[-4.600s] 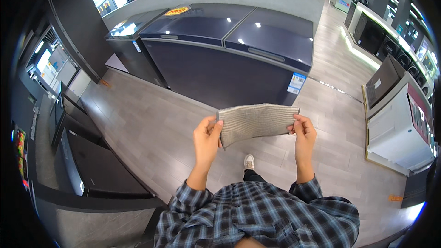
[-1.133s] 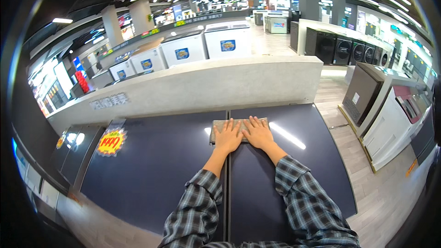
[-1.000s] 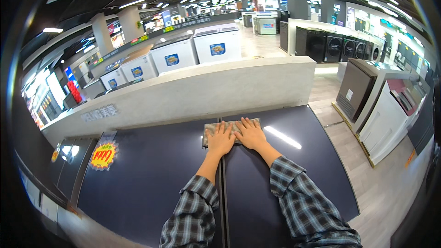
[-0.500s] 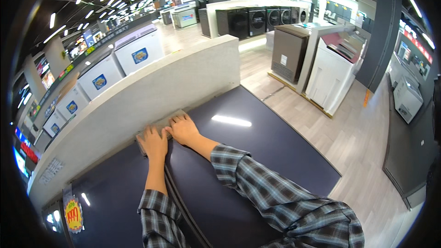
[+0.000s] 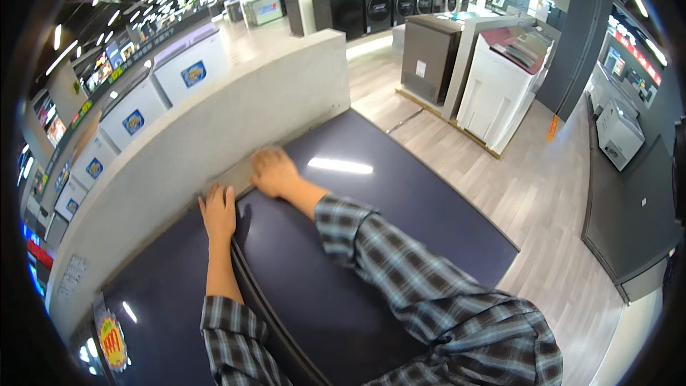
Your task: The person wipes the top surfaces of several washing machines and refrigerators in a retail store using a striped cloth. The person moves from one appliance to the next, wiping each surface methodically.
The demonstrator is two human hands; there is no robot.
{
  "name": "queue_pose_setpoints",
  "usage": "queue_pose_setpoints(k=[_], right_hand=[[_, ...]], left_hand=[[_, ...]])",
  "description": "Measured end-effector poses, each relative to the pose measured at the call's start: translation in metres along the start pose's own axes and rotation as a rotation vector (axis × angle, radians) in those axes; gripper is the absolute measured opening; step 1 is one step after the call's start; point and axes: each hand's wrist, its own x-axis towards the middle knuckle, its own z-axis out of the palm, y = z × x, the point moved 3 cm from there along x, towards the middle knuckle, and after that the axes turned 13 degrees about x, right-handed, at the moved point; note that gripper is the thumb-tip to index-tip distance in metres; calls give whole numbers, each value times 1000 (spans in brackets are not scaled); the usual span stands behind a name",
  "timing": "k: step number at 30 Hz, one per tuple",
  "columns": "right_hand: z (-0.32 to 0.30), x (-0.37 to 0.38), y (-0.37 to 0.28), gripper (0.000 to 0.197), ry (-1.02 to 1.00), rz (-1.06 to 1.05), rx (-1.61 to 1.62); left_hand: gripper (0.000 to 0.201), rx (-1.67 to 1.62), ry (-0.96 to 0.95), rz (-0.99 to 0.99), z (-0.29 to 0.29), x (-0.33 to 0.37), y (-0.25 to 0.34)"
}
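My left hand (image 5: 220,213) rests at the back edge of a dark blue, glossy appliance top (image 5: 386,193), fingers stretched and spread. A flat greyish-brown piece (image 5: 239,174), possibly a cloth, lies between my hands against the low grey wall. My right hand (image 5: 273,172) is at its right end, fingers bent toward the wall and smeared by motion; whether they grip it is hidden. Below my left hand, a dark seam (image 5: 264,304) runs toward me between two blue panels.
The low grey wall (image 5: 214,118) borders the far side. Several white chest freezers (image 5: 189,64) stand behind it. A yellow-red price tag (image 5: 112,339) is at the lower left. Across the wood-look floor (image 5: 529,193) on the right stand a brown appliance (image 5: 427,57) and a white washing machine (image 5: 496,93).
My hands have moved apart; the right one has slid up along the wall, away from the left. The whole view has shifted slightly, with the scene now further left and up.
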Motion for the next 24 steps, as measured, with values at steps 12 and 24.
queue_pose_setpoints(k=[12, 24], right_hand=[[-47, -17, 87, 65, -14, 83, -72], [-91, -83, 169, 60, -5, 242, -134]], left_hand=[[74, 147, -256, 224, 2, 11, 71], [72, 133, -357, 319, 5, -13, 175]])
